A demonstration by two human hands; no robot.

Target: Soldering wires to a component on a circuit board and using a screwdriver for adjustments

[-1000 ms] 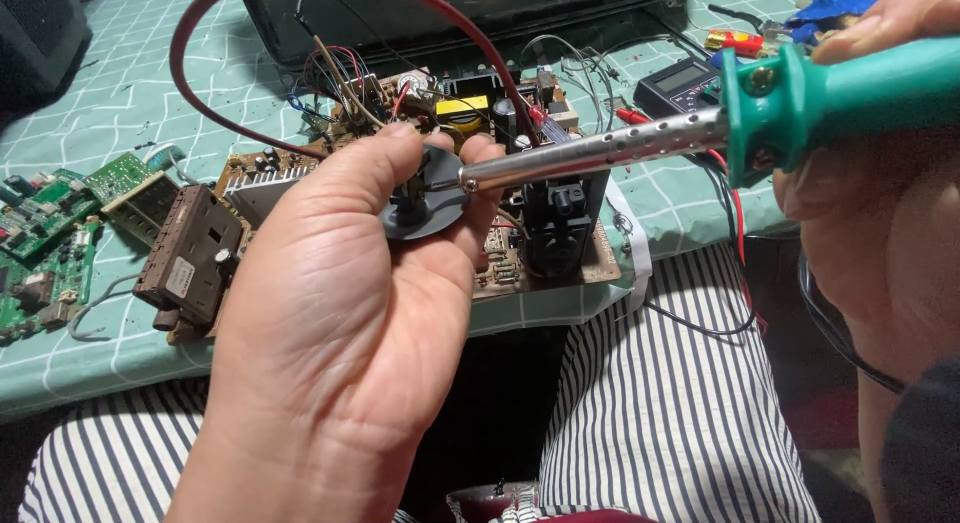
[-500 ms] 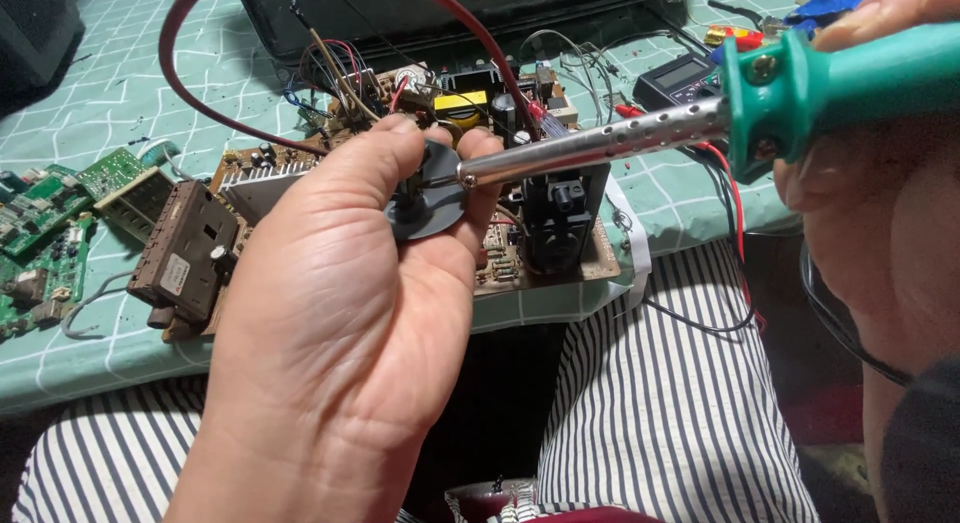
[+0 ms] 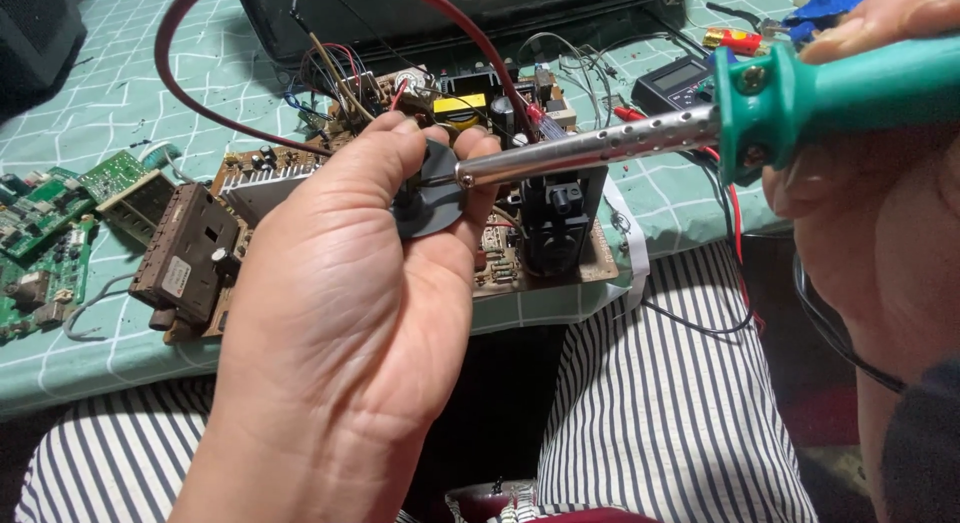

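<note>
Left hand [image 3: 330,323] raised palm-up over the lap, fingers [image 3: 385,148] curled inward and pinching a small dark grey disc [image 3: 432,191] between thumb and fingertips; disc held clear of the bench, just in front of the big brown circuit board [image 3: 520,253]. Right hand [image 3: 880,203] at the right edge of the head view, fingers wrapped closed around the green handle of a soldering iron [image 3: 800,93], thumb lying along the top of the handle. Metal barrel of the iron slanting down and leftward from those fingers, tip touching the disc at the left fingertips. Behind the left fingers: the brown board crowded with parts, a yellow-taped transformer [image 3: 460,110] near its far edge, a black block component [image 3: 555,218] just right of the fingertips, directly under the iron's barrel. Left of the left hand: a brown metal tuner box [image 3: 185,253] lying on the bench, and further left green circuit boards [image 3: 60,213]. A thick dark red cable [image 3: 190,93] looping over the pale green checked bench [image 3: 120,93] beyond the fingers. Beyond the right fingers, a dark multimeter [image 3: 675,81] with red leads. Striped trousers [image 3: 660,413] below both hands.
</note>
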